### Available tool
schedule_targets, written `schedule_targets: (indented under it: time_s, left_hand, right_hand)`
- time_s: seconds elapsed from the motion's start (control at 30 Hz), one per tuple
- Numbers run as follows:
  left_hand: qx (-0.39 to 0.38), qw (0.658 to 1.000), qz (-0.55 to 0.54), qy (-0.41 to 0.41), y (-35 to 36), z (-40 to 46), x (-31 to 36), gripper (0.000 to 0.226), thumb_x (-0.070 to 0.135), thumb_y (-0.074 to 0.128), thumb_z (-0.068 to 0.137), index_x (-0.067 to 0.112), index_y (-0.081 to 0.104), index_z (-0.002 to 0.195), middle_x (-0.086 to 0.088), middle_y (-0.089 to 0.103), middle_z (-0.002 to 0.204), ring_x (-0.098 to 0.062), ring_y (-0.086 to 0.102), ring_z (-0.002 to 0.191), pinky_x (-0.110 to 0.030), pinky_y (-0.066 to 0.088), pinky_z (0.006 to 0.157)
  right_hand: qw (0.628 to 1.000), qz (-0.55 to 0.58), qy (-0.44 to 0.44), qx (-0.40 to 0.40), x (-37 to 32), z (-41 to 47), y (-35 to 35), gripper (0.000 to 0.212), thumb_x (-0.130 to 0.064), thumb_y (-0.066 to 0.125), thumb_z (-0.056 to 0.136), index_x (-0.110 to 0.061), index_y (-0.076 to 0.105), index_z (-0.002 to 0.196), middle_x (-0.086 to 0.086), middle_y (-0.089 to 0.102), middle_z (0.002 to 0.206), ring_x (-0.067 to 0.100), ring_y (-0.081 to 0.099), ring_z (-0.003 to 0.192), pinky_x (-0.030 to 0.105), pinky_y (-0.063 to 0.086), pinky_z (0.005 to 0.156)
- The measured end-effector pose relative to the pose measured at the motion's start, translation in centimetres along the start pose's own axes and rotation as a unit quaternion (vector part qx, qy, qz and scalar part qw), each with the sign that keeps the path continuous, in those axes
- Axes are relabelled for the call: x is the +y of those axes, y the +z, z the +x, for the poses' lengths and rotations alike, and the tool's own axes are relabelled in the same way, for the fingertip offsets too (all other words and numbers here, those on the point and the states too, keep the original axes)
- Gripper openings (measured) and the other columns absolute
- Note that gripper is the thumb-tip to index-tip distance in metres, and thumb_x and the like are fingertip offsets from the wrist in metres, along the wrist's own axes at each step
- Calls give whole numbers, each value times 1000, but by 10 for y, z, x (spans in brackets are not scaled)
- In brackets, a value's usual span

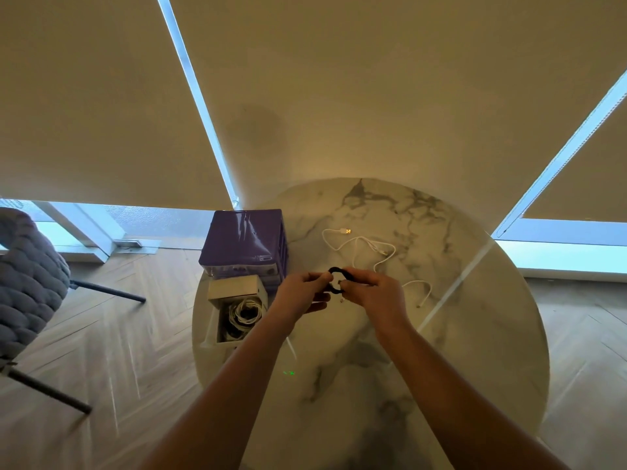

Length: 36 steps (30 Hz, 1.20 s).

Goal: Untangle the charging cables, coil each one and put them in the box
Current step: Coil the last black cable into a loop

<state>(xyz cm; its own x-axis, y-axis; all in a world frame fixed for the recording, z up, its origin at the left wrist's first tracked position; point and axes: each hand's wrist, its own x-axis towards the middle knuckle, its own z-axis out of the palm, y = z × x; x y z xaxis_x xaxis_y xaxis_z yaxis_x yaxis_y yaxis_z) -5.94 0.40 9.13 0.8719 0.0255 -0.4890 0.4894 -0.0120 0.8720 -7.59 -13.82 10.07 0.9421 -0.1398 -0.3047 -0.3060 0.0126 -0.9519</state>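
A black cable [336, 270] is wound into a small coil and held above the round marble table [458, 334]. My left hand [300, 293] and my right hand [373, 288] both pinch it from either side. A white cable [359, 244] lies loose on the table beyond my hands, its USB plug at the far end. Another stretch of white cable [422, 288] lies right of my right hand. The small white box [237, 315] stands open at the table's left edge with coiled white cables inside.
A purple package [244, 240] sits behind the box at the table's left rim. A grey padded chair [27, 279] stands on the wooden floor to the left. Roller blinds cover the windows behind the table.
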Motion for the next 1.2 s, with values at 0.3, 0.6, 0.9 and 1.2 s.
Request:
schedule_targets:
  time_s: [0.3,0.6,0.9,1.2]
  left_hand:
    - [114,993,19,6,-18,0,-26,17,23,64,91,8,70,97,-6,64,74,-16,61,70,-28,56,73]
    - [166,986,-32,-6,-66,-21,-56,7,25,66,89,18,68,89,-5,67,79,-14,62,72,-21,52,64]
    - [195,980,-25,-10,-107,-26,-89,17,28,53,97,16,61,106,-2,68,92,-13,65,87,-24,53,69]
    - [261,933,248,15,-151,-17,-111,23,17,52,96,20,61,117,1,59,107,-11,55,91,-15,38,63]
  right_hand:
    - [995,36,41,-80,14,1,21,29,1,73,79,-2,70,107,13,73,95,19,72,83,25,59,76]
    - [992,-23,51,-114,42,-1,68,24,-6,77,77,-9,72,101,6,73,88,13,69,77,20,56,67]
    - [981,-21,143,-132,71,6,116,30,1,75,77,3,66,105,18,69,99,24,68,83,25,58,72]
    - [972,-121,132,-153,87,13,159,18,-4,75,79,-13,68,93,12,69,105,23,68,83,28,57,75]
